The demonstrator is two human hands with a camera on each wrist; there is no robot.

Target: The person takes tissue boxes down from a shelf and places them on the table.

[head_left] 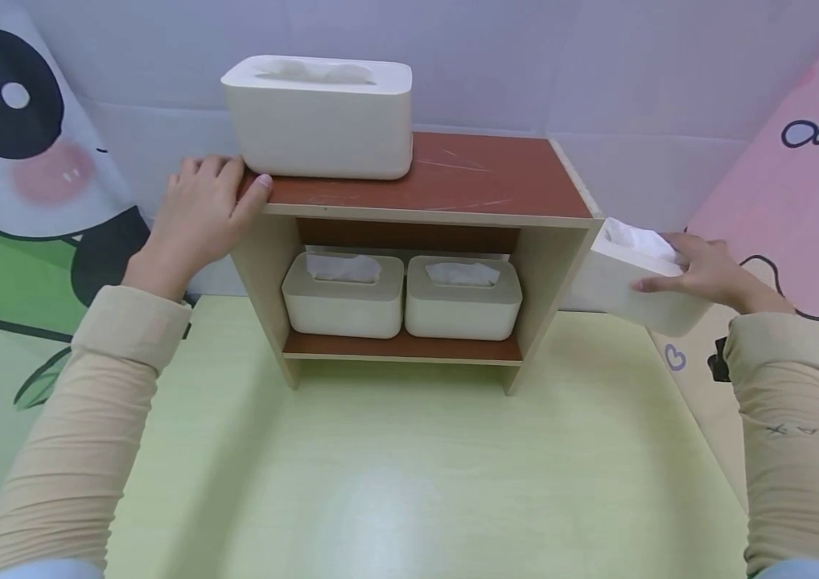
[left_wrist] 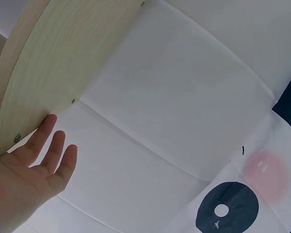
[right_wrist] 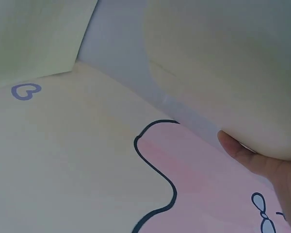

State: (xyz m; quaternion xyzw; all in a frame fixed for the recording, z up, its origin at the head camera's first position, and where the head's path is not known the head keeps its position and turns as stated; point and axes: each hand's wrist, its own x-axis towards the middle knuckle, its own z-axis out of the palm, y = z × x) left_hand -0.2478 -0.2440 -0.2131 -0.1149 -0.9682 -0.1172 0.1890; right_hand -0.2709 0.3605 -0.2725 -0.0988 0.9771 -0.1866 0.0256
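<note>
My right hand (head_left: 702, 269) grips a cream tissue box (head_left: 641, 293) with white tissue standing out of its slot, beside the shelf's right side. The box is tilted and off the tabletop; its pale side (right_wrist: 223, 73) fills the upper right of the right wrist view. My left hand (head_left: 199, 213) rests at the upper left corner of a small wooden shelf (head_left: 446, 217), thumb on the brown top. In the left wrist view its fingers (left_wrist: 63, 167) are fairly straight beside the side panel (left_wrist: 53, 63). Another tissue box (head_left: 318, 129) stands on top, close to that hand.
Two more tissue boxes, a left one (head_left: 344, 301) and a right one (head_left: 463, 305), stand side by side on the lower board. The shelf stands on a pale green-yellow table (head_left: 380, 466). Behind hangs a pale cloth (head_left: 482, 64) with cartoon prints at both sides.
</note>
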